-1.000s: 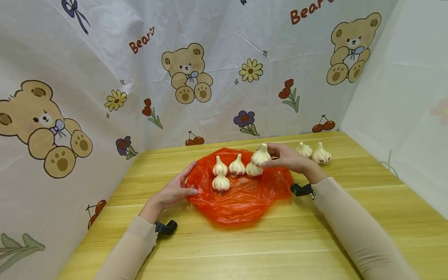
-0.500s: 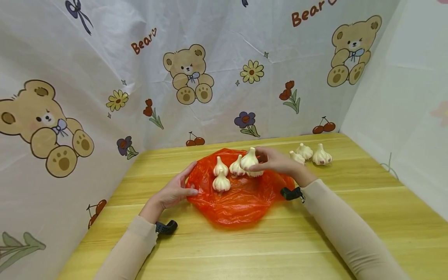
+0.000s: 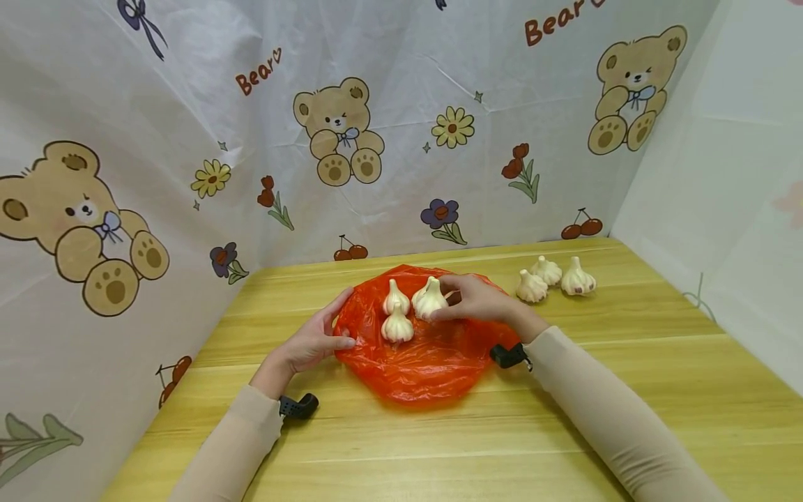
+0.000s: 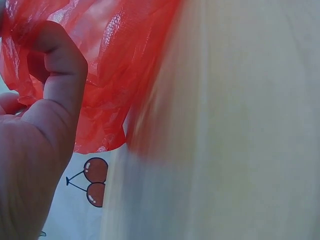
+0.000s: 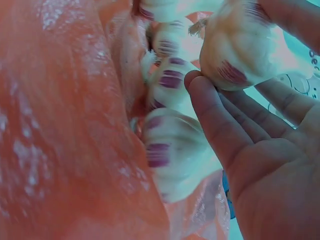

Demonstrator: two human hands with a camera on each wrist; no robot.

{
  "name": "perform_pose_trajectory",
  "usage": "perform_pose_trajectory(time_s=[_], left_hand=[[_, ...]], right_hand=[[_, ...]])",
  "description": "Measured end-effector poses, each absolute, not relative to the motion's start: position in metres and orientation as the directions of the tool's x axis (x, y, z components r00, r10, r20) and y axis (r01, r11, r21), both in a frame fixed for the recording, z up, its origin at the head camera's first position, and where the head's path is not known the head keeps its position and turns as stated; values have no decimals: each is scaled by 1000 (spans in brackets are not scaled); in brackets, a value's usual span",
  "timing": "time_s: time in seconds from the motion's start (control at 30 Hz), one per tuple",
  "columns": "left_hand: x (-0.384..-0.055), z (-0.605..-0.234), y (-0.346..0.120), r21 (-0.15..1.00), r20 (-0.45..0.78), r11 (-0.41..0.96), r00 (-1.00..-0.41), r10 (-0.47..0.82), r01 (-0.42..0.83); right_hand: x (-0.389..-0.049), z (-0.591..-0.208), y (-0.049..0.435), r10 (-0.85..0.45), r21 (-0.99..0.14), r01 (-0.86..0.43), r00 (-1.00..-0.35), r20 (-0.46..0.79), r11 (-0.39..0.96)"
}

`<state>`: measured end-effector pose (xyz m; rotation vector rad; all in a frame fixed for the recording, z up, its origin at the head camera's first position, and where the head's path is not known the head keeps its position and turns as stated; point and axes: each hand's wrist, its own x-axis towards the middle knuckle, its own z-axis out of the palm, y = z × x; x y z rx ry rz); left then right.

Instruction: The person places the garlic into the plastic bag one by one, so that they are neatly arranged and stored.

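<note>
My right hand (image 3: 473,298) pinches a white garlic bulb (image 3: 430,302) between thumb and fingers, over the red plastic bag (image 3: 408,380). In the right wrist view the held garlic bulb (image 5: 240,47) is close beside other bulbs, one of them the purple-streaked bulb (image 5: 175,155). Two more, a rear bulb (image 3: 395,294) and a front bulb (image 3: 398,329), stand upright on the bag's left part. Others are partly hidden behind the held bulb and right hand. My left hand (image 3: 314,340) holds the bag's left edge, its thumb on top; the left wrist view shows the bag's film (image 4: 135,45) between bent fingers.
Three loose garlic bulbs (image 3: 547,270) sit on the wooden table (image 3: 439,460) at the back right. A bear-print sheet (image 3: 389,223) rises behind the table and along its left side. A white wall (image 3: 721,195) stands on the right.
My right hand has carried the held garlic bulb leftward and down among the bulbs on the bag. A third loose bulb at the right has come into sight. The left hand has stayed put.
</note>
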<state>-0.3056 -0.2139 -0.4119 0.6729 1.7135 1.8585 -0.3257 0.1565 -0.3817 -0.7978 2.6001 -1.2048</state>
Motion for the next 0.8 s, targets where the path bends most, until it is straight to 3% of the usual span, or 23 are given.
perform_pose_trajectory(time_s=[0.8], left_hand=[[-304, -411, -214, 996, 5, -73, -745, 667, -59]], right_hand=[[-326, -396, 144, -580, -683, -452, -813, 51, 574]])
